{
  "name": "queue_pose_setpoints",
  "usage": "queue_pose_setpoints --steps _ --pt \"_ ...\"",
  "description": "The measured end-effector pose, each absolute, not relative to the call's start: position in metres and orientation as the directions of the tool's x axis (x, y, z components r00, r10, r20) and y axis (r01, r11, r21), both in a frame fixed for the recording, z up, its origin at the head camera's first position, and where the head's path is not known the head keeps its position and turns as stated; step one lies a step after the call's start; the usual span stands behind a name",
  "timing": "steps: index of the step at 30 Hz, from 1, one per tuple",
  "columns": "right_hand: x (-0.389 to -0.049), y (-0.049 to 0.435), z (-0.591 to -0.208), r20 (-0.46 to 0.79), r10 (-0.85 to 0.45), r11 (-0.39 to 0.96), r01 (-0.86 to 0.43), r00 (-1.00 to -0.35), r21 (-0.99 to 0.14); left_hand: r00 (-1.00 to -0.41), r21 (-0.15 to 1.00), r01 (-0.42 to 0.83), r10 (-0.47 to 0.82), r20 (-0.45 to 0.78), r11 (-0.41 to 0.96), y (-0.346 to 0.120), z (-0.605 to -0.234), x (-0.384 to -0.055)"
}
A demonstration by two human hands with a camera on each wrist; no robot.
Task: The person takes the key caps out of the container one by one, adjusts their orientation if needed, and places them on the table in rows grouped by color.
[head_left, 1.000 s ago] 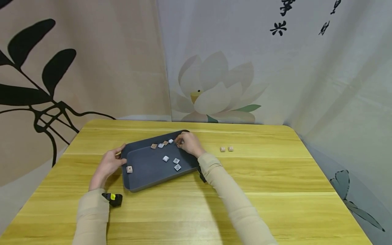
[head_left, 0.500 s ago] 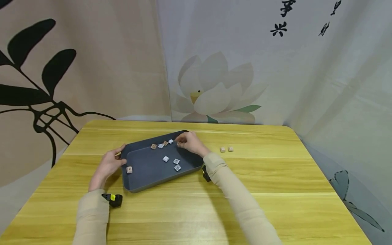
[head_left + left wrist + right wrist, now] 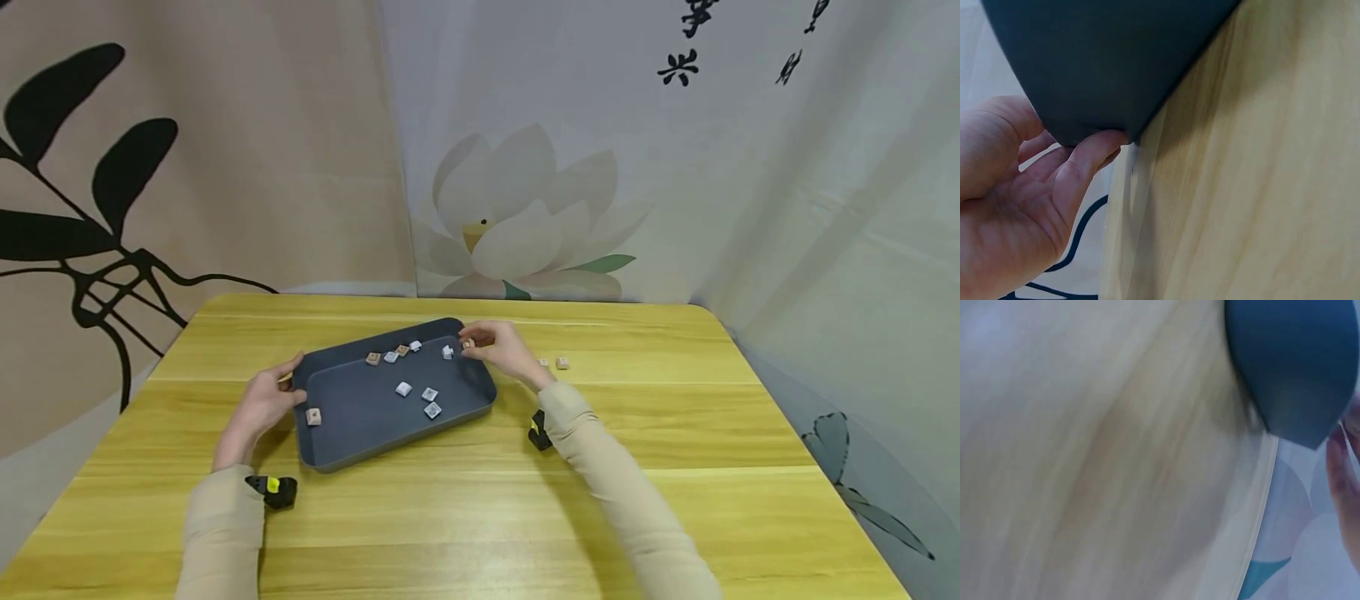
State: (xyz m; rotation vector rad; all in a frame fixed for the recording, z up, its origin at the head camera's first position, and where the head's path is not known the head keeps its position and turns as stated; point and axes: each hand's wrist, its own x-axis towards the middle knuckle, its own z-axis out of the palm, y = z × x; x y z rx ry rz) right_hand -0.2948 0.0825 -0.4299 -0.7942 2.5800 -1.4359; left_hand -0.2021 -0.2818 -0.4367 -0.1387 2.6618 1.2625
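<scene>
A dark grey rectangular tray (image 3: 360, 417) lies at an angle on the table. My left hand (image 3: 262, 407) grips its left end, thumb on the near side and fingers beyond the rim; the left wrist view shows the thumb and fingers pinching the tray corner (image 3: 1094, 94). My right hand (image 3: 504, 352) is at the tray's far right corner, pinching a small pale tan keycap-like piece (image 3: 468, 343). Several similar square pieces lie in the tray, among them a white piece (image 3: 447, 352) near the right hand and a tan piece (image 3: 313, 417) beside the left hand.
Two pinkish square pieces stand on the wooden table (image 3: 480, 517) to the right of the tray; the nearer-to-hand piece (image 3: 544, 363) is partly covered, the other piece (image 3: 562, 363) shows fully. A printed curtain (image 3: 330, 150) hangs behind the table edge.
My right hand has moved right from inside the tray to its right corner, holding a tan piece. A white piece once behind the fingers now shows. My left hand stays on the tray.
</scene>
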Motion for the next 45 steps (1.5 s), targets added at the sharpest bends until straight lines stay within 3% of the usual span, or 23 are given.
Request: queue_pose_setpoints --steps 15,26,32,45 --pt "-0.280 0.141 -0.426 0.163 -0.403 0.470 -0.357 -0.900 -0.808 -0.976 0.754 -0.165 0.004 -0.217 0.636 -0.283 -0.437 -0.200" --pt "-0.279 0.195 -0.432 0.227 -0.342 0.485 -0.378 -0.912 -0.789 -0.979 0.760 -0.157 0.000 -0.203 0.631 -0.282 -0.437 -0.199" --pt "-0.279 0.225 -0.435 0.180 -0.328 0.463 -0.324 -0.927 -0.825 -0.978 0.766 -0.161 0.006 -0.211 0.623 -0.283 -0.437 -0.200" --pt "-0.281 0.265 -0.444 0.031 -0.186 0.591 -0.137 -0.982 -0.795 -0.977 0.769 -0.161 0.012 -0.214 0.618 -0.282 -0.437 -0.201"
